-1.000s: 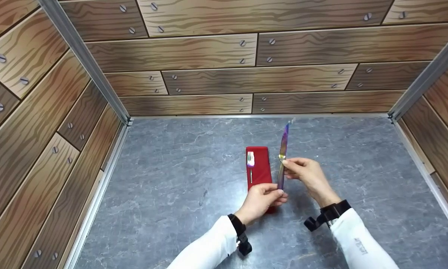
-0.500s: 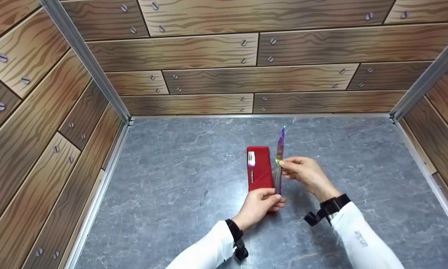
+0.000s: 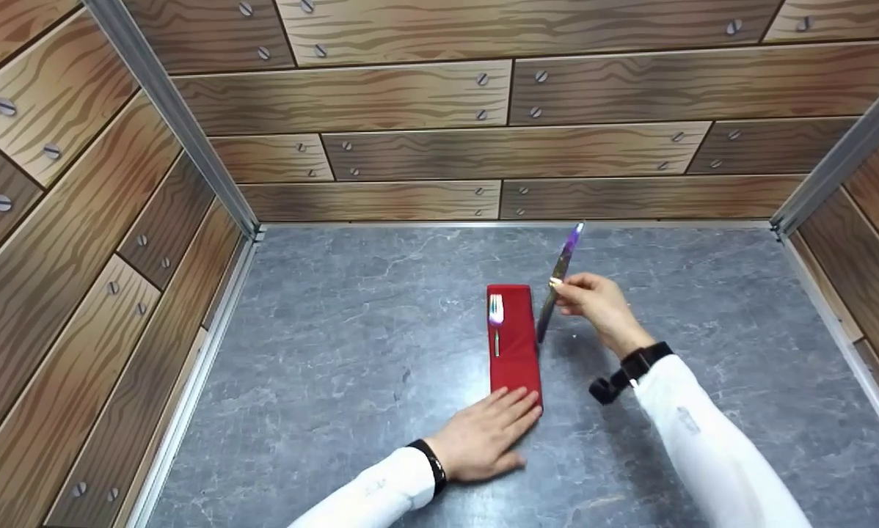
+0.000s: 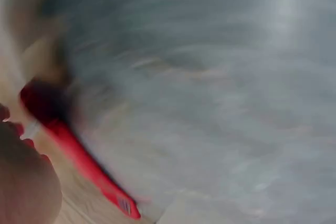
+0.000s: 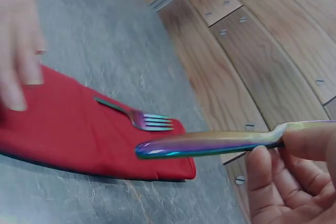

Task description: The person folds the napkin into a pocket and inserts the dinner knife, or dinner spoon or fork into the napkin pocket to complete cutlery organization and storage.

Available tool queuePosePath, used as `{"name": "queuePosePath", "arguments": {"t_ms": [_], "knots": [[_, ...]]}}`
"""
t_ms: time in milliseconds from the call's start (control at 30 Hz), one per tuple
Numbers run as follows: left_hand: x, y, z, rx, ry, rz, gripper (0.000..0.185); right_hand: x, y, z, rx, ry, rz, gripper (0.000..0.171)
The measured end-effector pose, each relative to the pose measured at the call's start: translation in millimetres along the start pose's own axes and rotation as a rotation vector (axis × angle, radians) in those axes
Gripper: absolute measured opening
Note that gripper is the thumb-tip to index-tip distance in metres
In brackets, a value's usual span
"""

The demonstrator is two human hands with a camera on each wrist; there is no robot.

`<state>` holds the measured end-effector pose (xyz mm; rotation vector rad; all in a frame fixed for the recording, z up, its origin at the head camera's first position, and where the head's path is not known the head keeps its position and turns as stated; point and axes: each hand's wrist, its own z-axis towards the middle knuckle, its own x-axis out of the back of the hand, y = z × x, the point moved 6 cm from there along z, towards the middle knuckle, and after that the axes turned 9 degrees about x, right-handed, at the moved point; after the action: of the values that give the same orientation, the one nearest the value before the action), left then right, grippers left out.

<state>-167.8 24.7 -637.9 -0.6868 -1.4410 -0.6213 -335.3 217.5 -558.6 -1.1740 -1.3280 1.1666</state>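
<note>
A folded red napkin [image 3: 516, 330] lies lengthwise on the grey surface. Its upper left part carries a rainbow-coloured fork [image 3: 496, 314], tines pointing away, the handle's lower end tucked into a fold. My left hand [image 3: 478, 438] is spread flat, straight fingers over the napkin's near end. Just right of the napkin, my right hand [image 3: 599, 306] pinches a rainbow-coloured table knife [image 3: 563, 260] near the joint of blade and handle. The knife is raised and tilted, blade pointing away. In the right wrist view, the knife's handle [image 5: 210, 145] passes in front of the napkin [image 5: 58, 114].
Wood-patterned panels [image 3: 381, 154] with printed screws wall the back and both sides. Metal strips [image 3: 227, 183] run along the corners. The grey marbled surface [image 3: 337, 315] extends around the napkin. Motion blurs the left wrist view.
My left hand has let go of the knife handle's lower end and moved down onto the napkin, its fingers straightened. My right hand has lifted the knife away and tilted its tip right.
</note>
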Motion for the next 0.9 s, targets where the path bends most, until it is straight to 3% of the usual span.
{"name": "queuePosePath", "arguments": {"t_ms": [167, 433, 733, 900], "knots": [[-16.6, 1.6, -5.7, -0.007, -0.05, 0.051, 0.083, -16.1, 2.8, 15.7, 0.025, 0.024, 0.014, 0.02], [-11.6, 3.1, -1.1, 0.011, -0.149, 0.038, 0.086, -31.7, 17.4, 31.9, 0.006, 0.046, -0.03, 0.017], [-15.2, 1.6, -2.6, 0.019, -0.169, 0.033, 0.086, -41.7, 39.1, 35.3, -0.082, -0.085, -0.215, 0.016], [-15.9, 1.2, -3.9, 0.022, -0.165, 0.029, 0.087, -49.5, 51.1, 31.0, -0.129, -0.175, -0.242, 0.012]]}}
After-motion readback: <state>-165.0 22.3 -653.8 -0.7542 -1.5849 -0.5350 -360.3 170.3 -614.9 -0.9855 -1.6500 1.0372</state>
